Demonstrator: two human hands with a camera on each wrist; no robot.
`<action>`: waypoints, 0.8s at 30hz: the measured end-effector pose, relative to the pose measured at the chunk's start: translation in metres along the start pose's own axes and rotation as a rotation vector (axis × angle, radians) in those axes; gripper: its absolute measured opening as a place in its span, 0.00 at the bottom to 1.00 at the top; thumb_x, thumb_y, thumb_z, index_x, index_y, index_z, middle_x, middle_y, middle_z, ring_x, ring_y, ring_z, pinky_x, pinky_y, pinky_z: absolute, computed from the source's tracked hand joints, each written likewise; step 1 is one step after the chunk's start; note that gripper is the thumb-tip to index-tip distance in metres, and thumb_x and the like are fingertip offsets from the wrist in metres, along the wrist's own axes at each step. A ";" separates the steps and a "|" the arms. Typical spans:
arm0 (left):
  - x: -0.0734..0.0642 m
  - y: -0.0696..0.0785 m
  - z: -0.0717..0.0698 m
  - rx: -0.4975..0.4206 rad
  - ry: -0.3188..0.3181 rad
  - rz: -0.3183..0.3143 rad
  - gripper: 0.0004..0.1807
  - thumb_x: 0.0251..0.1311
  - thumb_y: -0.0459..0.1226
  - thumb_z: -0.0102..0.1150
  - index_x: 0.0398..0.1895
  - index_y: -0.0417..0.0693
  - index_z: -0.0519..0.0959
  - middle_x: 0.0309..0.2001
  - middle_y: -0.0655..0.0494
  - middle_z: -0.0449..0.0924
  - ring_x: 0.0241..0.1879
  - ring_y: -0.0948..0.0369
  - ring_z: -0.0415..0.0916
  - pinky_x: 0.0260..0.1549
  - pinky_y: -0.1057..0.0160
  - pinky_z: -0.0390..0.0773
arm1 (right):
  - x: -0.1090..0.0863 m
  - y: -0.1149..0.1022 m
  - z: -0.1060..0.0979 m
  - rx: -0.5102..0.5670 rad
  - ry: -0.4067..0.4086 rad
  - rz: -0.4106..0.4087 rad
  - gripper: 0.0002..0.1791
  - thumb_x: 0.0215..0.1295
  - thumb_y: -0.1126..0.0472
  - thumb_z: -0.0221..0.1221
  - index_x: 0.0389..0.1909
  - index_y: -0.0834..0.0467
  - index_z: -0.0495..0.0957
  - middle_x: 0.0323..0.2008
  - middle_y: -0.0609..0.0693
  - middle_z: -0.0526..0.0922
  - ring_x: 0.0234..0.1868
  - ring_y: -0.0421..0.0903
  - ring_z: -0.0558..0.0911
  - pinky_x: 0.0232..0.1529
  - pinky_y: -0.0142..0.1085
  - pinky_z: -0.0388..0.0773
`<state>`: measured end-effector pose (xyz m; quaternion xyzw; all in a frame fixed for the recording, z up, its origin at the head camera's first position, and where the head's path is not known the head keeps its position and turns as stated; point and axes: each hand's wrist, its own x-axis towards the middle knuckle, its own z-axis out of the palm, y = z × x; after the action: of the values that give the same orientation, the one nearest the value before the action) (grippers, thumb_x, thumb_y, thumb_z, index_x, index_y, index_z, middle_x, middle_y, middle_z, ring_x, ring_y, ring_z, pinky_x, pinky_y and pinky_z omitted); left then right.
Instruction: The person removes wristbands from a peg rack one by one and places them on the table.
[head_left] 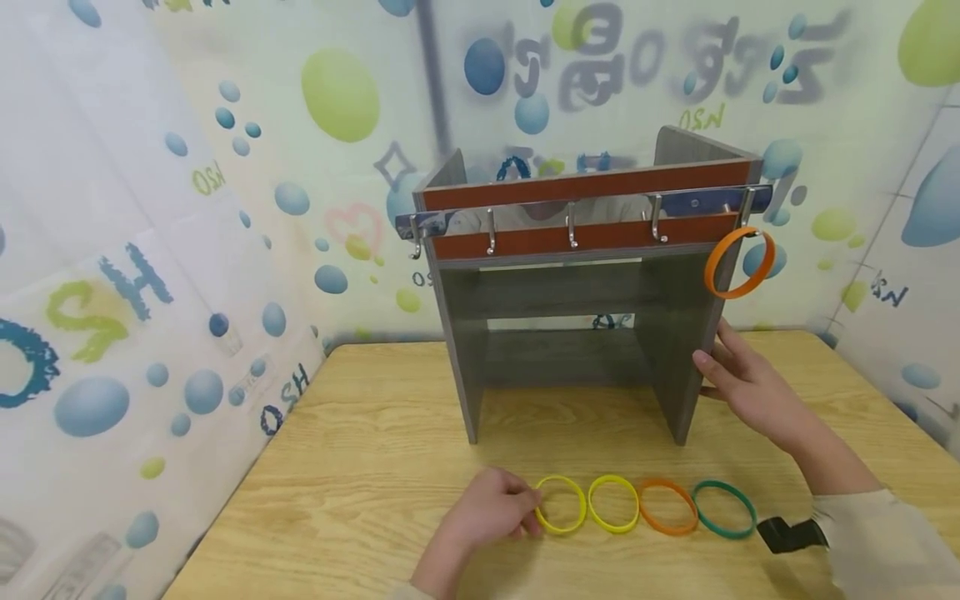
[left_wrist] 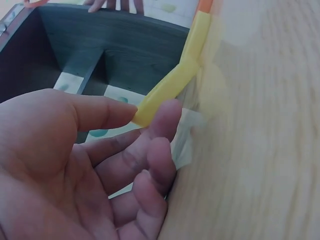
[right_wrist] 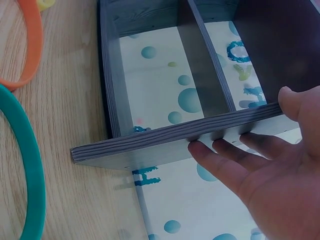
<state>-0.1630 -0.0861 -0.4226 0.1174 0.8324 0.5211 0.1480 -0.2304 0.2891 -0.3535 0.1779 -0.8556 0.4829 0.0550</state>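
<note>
Head view: I see left hand (head_left: pixel 489 510) pinching leftmost yellow band (head_left: pixel 584 507) in front of grey shelf (head_left: pixel 457 350), right hand (head_left: pixel 750 389) gripping shelf's side; compartments (head_left: pixel 562 289) reveal backdrop (head_left: pixel 255 67); rightmost hook (head_left: pixel 747 207) carries orange band (head_left: pixel 730 294).

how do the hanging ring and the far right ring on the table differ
The hanging ring is orange; the far right ring is green. The hanging ring is suspended from the rightmost hook, whereas the far right ring lies flat on the table. Both are slim closed bands.

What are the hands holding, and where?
The left hand pinches the leftmost yellow round band at its left edge; the right hand grips the grey wooden rack's right side panel.
</note>
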 end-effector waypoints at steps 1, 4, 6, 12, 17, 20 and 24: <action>0.000 0.000 0.001 0.007 0.006 0.002 0.14 0.74 0.37 0.61 0.32 0.37 0.89 0.25 0.43 0.89 0.18 0.64 0.73 0.22 0.68 0.73 | 0.000 0.000 0.000 -0.001 0.000 -0.002 0.40 0.88 0.51 0.44 0.86 0.34 0.29 0.82 0.73 0.55 0.76 0.76 0.66 0.56 0.50 0.88; 0.002 0.000 0.004 0.028 0.024 0.003 0.15 0.74 0.38 0.61 0.31 0.39 0.88 0.24 0.45 0.89 0.18 0.65 0.72 0.21 0.69 0.72 | 0.000 0.000 0.000 -0.009 0.003 -0.002 0.40 0.88 0.51 0.44 0.86 0.35 0.29 0.81 0.73 0.56 0.76 0.75 0.66 0.55 0.47 0.89; 0.002 0.000 0.007 0.052 0.036 0.001 0.16 0.74 0.39 0.61 0.28 0.41 0.88 0.23 0.47 0.88 0.17 0.66 0.71 0.19 0.69 0.70 | 0.000 0.001 -0.001 -0.003 -0.001 -0.001 0.41 0.88 0.51 0.45 0.86 0.35 0.29 0.81 0.73 0.56 0.76 0.75 0.66 0.55 0.47 0.89; 0.001 0.003 0.013 0.154 0.071 -0.012 0.22 0.75 0.43 0.61 0.20 0.48 0.85 0.19 0.57 0.86 0.14 0.67 0.63 0.15 0.68 0.61 | -0.001 0.002 0.000 -0.024 0.007 -0.004 0.40 0.88 0.51 0.45 0.86 0.33 0.30 0.81 0.73 0.57 0.75 0.68 0.70 0.54 0.46 0.89; 0.000 0.005 0.016 0.193 0.113 -0.015 0.24 0.75 0.46 0.61 0.16 0.50 0.85 0.16 0.60 0.83 0.13 0.66 0.59 0.14 0.67 0.58 | -0.001 0.003 0.000 -0.025 0.007 -0.008 0.40 0.88 0.51 0.45 0.86 0.32 0.30 0.81 0.73 0.57 0.75 0.73 0.68 0.55 0.50 0.89; 0.000 0.006 0.017 0.197 0.137 -0.022 0.25 0.74 0.46 0.63 0.15 0.50 0.84 0.14 0.61 0.80 0.13 0.66 0.59 0.14 0.68 0.58 | -0.001 0.003 0.001 -0.028 0.010 -0.005 0.40 0.88 0.51 0.45 0.86 0.32 0.30 0.81 0.73 0.57 0.75 0.77 0.66 0.55 0.51 0.89; 0.001 0.006 0.017 0.182 0.152 -0.019 0.23 0.72 0.43 0.65 0.15 0.48 0.85 0.13 0.62 0.78 0.12 0.67 0.58 0.13 0.69 0.57 | 0.000 0.003 0.001 -0.023 0.011 -0.005 0.41 0.88 0.52 0.45 0.86 0.33 0.29 0.81 0.73 0.56 0.75 0.76 0.67 0.55 0.52 0.88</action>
<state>-0.1572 -0.0692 -0.4240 0.0826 0.8862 0.4492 0.0781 -0.2316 0.2896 -0.3567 0.1766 -0.8604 0.4738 0.0628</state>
